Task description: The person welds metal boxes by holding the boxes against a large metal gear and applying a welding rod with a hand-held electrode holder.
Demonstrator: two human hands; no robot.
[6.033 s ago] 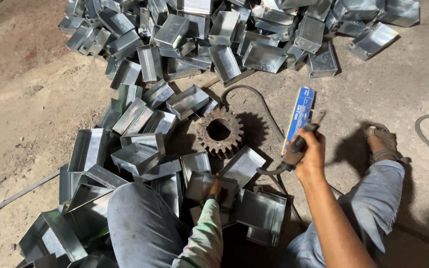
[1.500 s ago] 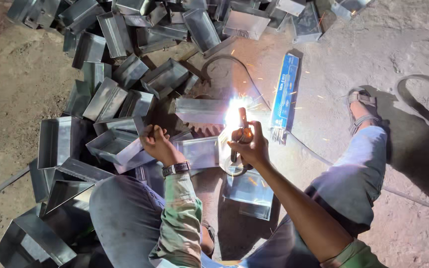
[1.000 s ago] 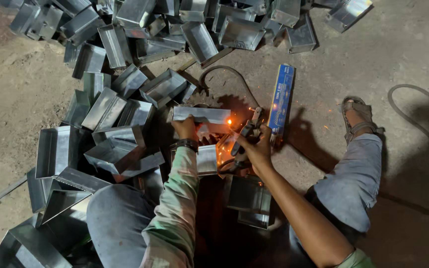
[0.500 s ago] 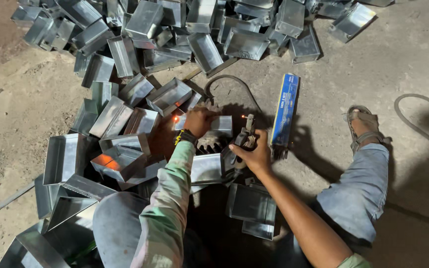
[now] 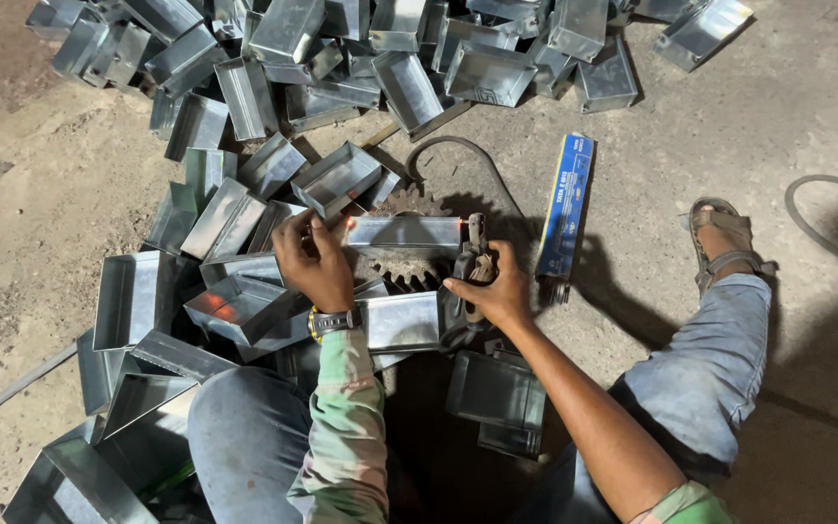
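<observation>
Galvanised open sheet-metal box (image 5: 404,234) at frame centre, propped on rusty toothed gear wheel (image 5: 402,267) as rest. My left hand (image 5: 312,260) pins its end; right hand (image 5: 487,288) closed round black electrode holder (image 5: 473,254), tip beside box.

Your left hand (image 5: 312,260) covers the near left end of the metal tray (image 5: 404,233), and that tray hides most of the rusty gear (image 5: 402,267) beneath it. Your right hand (image 5: 490,291) wraps the electrode holder (image 5: 475,254), so its grip can't be made out. The tray pile (image 5: 361,49) is cut off by the top edge.
</observation>
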